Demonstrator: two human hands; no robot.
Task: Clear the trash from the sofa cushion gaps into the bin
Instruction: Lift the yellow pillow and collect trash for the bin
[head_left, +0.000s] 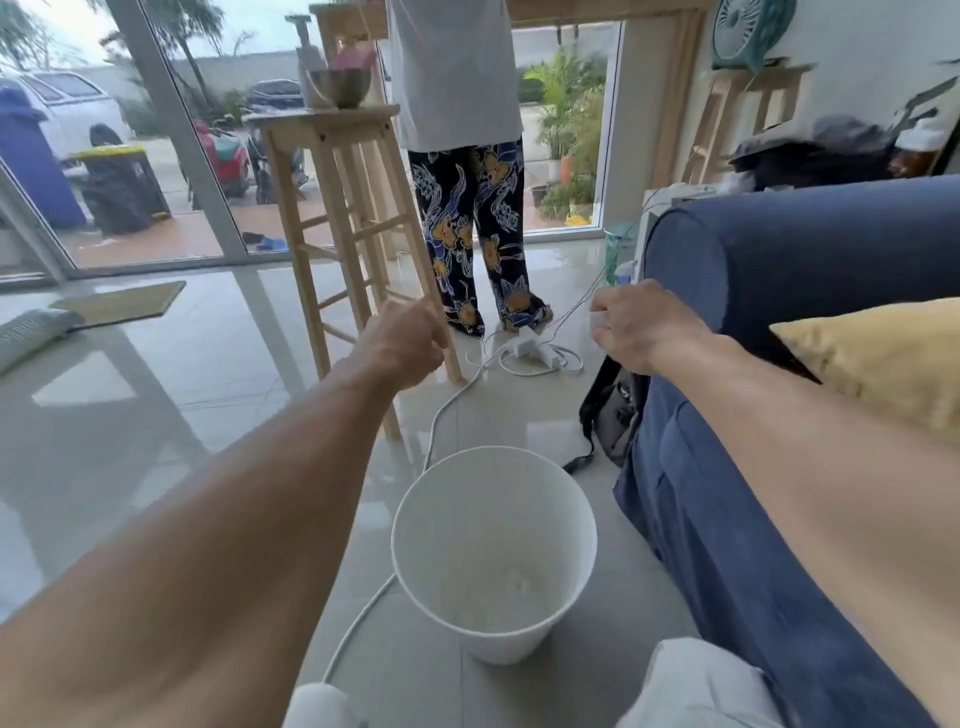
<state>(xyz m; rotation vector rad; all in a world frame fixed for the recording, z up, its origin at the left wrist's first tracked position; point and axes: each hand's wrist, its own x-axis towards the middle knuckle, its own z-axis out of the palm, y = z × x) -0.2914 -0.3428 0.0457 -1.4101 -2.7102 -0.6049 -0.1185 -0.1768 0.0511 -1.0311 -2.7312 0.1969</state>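
right hand (644, 325): fingers are pinching a small white scrap (597, 318), out in front of the sofa (779, 249) arm
left hand (402, 340): fingers are curling in, honestly can't tell if they're holding anything
bin (457, 519): sitting upright on the floor (156, 415), just beside the sofa's front edge, below both forearms
yellow cushion (883, 364): lying on the sofa seat
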